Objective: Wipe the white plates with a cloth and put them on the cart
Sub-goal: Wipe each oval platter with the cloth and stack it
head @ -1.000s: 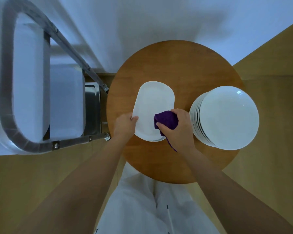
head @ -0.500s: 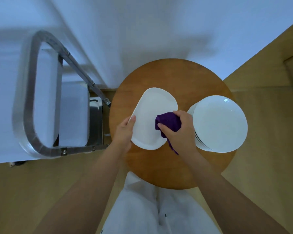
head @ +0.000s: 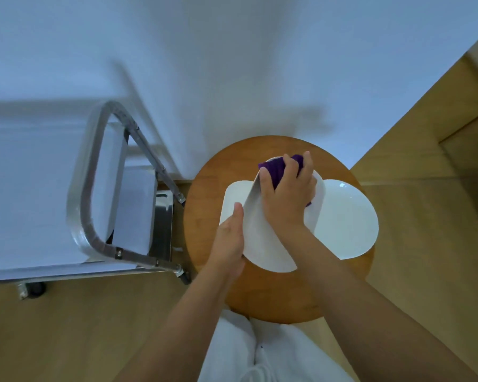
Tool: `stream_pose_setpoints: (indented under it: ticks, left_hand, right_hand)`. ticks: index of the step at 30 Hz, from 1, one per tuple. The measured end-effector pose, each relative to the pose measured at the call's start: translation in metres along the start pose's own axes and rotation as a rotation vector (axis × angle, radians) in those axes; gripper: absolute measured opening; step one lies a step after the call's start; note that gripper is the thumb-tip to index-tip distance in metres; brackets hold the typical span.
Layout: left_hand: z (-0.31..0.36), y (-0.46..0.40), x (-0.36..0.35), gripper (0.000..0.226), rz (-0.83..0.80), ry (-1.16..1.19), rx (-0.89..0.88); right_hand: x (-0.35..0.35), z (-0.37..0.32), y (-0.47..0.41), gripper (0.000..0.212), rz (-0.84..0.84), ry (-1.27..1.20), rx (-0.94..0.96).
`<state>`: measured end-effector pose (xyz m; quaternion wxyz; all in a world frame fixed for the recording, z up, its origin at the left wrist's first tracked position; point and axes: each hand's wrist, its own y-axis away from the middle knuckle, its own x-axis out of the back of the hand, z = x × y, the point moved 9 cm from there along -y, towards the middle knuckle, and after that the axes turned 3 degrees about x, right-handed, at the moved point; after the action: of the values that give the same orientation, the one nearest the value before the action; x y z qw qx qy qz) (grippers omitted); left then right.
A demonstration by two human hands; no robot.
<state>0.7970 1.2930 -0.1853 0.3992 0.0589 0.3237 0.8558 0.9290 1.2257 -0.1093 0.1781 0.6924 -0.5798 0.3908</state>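
Plate (head: 262, 241) now lifted & tilted vs 0.5 s ago; cloth (head: 276, 170) moved to far rim. Right hand (head: 287, 197) clamped on cloth, left hand (head: 229, 244) grips plate edge, over table (head: 204, 216).

White wall (head: 232, 64), wooden floor (head: 53, 334) — round wooden table (head: 276, 299)

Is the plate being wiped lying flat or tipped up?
Tipped up: the plate slants off the table, left hand gripping its edge.

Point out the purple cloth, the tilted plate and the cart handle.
purple cloth (head: 276, 170): head view, bunched fabric between thumb and fingers.
tilted plate (head: 262, 238): head view, bare face below the wrist.
cart handle (head: 79, 216): head view, left side of metal loop.
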Motion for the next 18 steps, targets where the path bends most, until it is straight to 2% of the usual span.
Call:
stream_pose_setpoints:
  ticks: [2, 4, 8, 12, 18]
  left_hand:
    - [0.008, 0.005, 0.001, 0.044, 0.016, 0.000, -0.028]
    - [0.018, 0.006, 0.004, 0.038, 0.040, 0.016, -0.054]
    - [0.037, 0.009, 0.010, 0.036, 0.074, 0.054, -0.147]
    - [0.031, 0.006, 0.021, 0.042, 0.126, 0.163, -0.071]
    - [0.034, 0.008, 0.030, 0.035, 0.120, 0.243, -0.071]
  right_hand:
    - [0.000, -0.012, 0.004, 0.046, -0.041, -0.041, 0.060]
    - [0.002, -0.021, 0.011, 0.041, -0.074, -0.085, 0.117]
    - [0.008, -0.040, 0.046, 0.042, -0.125, -0.102, 0.260]
    - [0.013, -0.045, 0.074, 0.042, -0.159, -0.075, 0.313]
    - [0.027, -0.051, 0.095, 0.039, -0.140, -0.026, 0.557]
